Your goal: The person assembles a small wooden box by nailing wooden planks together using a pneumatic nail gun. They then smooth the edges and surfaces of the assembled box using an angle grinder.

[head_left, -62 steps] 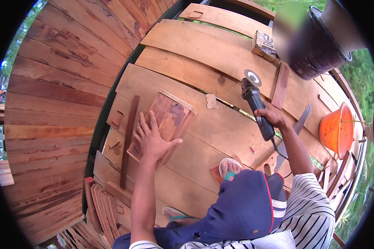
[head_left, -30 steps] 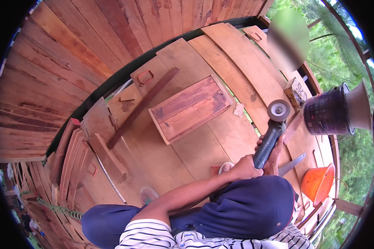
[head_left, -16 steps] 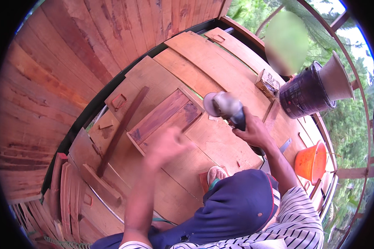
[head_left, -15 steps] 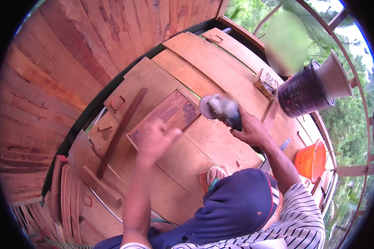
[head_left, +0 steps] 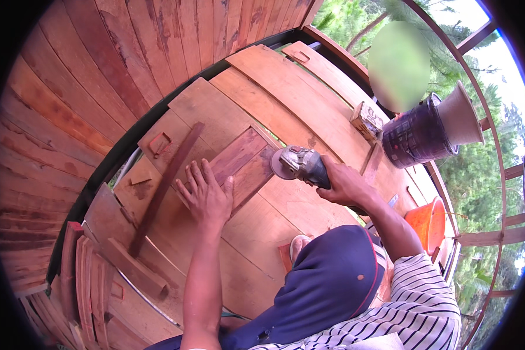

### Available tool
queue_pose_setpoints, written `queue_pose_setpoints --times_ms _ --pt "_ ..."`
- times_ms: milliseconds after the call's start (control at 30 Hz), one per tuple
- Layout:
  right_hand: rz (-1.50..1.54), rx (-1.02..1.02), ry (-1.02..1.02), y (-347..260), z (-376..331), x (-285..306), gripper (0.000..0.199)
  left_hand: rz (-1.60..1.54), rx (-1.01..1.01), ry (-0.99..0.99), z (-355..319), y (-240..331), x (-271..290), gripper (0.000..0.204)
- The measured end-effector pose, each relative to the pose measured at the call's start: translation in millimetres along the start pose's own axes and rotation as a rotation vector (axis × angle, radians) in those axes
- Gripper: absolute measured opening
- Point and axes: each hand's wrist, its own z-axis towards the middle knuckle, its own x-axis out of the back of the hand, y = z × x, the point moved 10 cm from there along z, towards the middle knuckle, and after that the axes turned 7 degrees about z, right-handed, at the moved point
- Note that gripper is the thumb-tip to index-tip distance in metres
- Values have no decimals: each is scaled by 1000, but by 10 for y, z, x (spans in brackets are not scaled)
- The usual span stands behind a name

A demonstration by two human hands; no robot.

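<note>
My right hand (head_left: 345,185) is wrapped round the body of an angle grinder (head_left: 300,165). Its round disc is at the right edge of a reddish wooden panel (head_left: 248,160) made of joined boards; whether the disc touches the wood, I cannot tell. Flat on the near left end of that panel lies my left hand (head_left: 207,197), fingers spread, holding nothing. A long dark wooden strip (head_left: 168,185) slants across the floor just left of it.
Plywood sheets (head_left: 274,87) cover the floor. A dark bucket (head_left: 413,135) with a beige container, a small box (head_left: 367,121) and an orange bucket (head_left: 427,221) stand at right. Several wooden offcuts (head_left: 90,280) lean at lower left. A plank wall (head_left: 70,116) rises on the left.
My left hand has come down from above the panel and now rests on it with fingers spread. The grinder has shifted slightly left and down, its disc now by the panel's edge.
</note>
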Motion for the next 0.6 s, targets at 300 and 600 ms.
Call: queue_pose_setpoints --times_ms 300,600 --pt "99 -36 3 142 -242 -116 68 -44 -6 -3 21 -5 8 90" --pt "679 -394 273 1115 -935 -374 67 58 -251 -291 148 701 148 146"
